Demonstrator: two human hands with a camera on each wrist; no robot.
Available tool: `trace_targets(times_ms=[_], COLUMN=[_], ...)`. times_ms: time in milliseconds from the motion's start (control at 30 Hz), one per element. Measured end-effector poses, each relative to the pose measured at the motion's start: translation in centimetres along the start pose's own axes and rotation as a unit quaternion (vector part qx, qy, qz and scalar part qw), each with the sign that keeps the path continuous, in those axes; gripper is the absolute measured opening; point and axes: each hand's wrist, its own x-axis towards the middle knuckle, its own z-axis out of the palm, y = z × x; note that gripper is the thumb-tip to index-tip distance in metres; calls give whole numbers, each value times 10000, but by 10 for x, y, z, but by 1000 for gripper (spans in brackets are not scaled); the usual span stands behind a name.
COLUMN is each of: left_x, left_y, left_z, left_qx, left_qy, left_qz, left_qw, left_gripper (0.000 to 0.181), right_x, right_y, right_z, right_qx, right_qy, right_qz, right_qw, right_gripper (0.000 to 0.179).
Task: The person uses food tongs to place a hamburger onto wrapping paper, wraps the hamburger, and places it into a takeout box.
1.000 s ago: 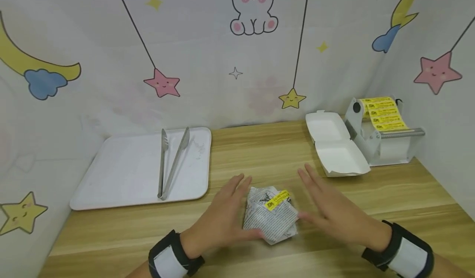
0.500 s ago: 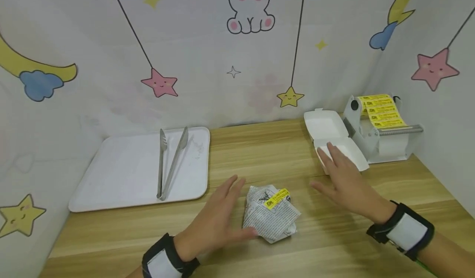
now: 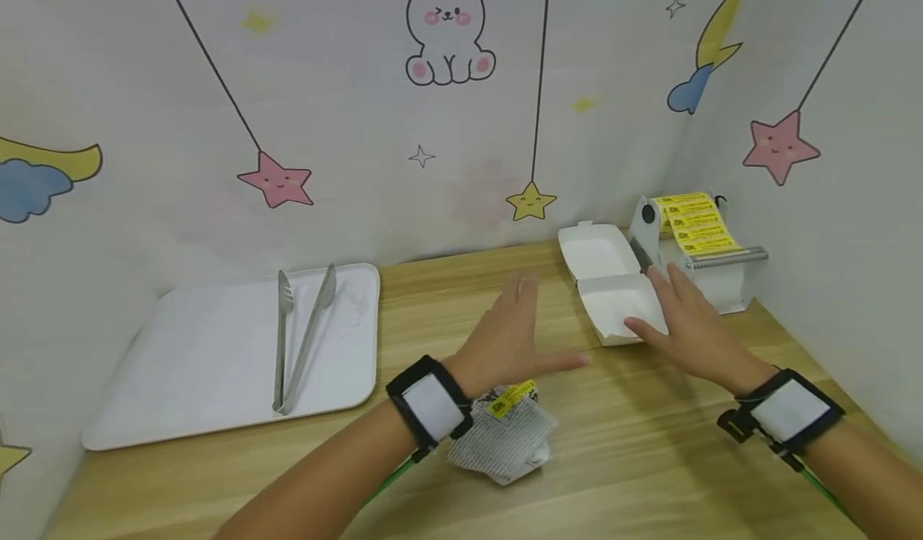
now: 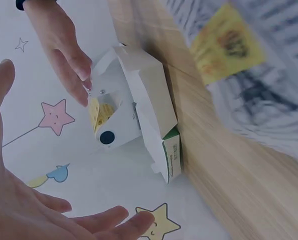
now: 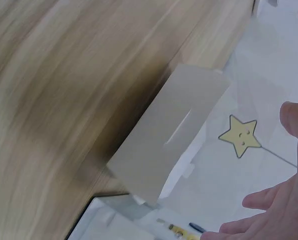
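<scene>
hiding part of the white box (image 3: 615,298), the right hand (image 3: 694,330) hovers.

Smooth card box (image 3: 613,296) (apparently matt)

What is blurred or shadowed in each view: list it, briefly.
Head: left hand slightly soft at the fingertips, faint shadow on the table; left wrist: wrapped parcel badly blurred up close, white carton crisper; right wrist: wood grain smeared, dark shadow along the carton's table-side edge.
</scene>
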Motion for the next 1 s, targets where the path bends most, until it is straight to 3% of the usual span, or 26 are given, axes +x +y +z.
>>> trace_targets(times_ms=[133,400,567,733,833,1000], left_x=[35,82,93,99,103,109], left_y=[12,26,26,19,18,20], left_z=[18,61,80,91,93,95], left_qx=[385,1337,1797,2263,2286,2297], left_qy=[-137,-397,-598,-768,-717,-656], left_qz=[-141,-646,-843,-760,-723,-575], left_qw=[9991,9881,9783,9680,9682,9693], left_gripper=[129,122,96,60,44,35], right_x=[0,1,-1,-2,-3,-5], right_y=[10,23,24,27,33,43], right_z=[1,13,24,32,35,37], right_qx=[169,-190,-183,-67,-28,158], right_qy=[85,218,192,198,348,642], right_qz=[-234,-396,-421,-343,-358,-460], right_qw=[9995,9988,9988,9992,9987,9967], right_gripper=[66,61,52,48,47,45])
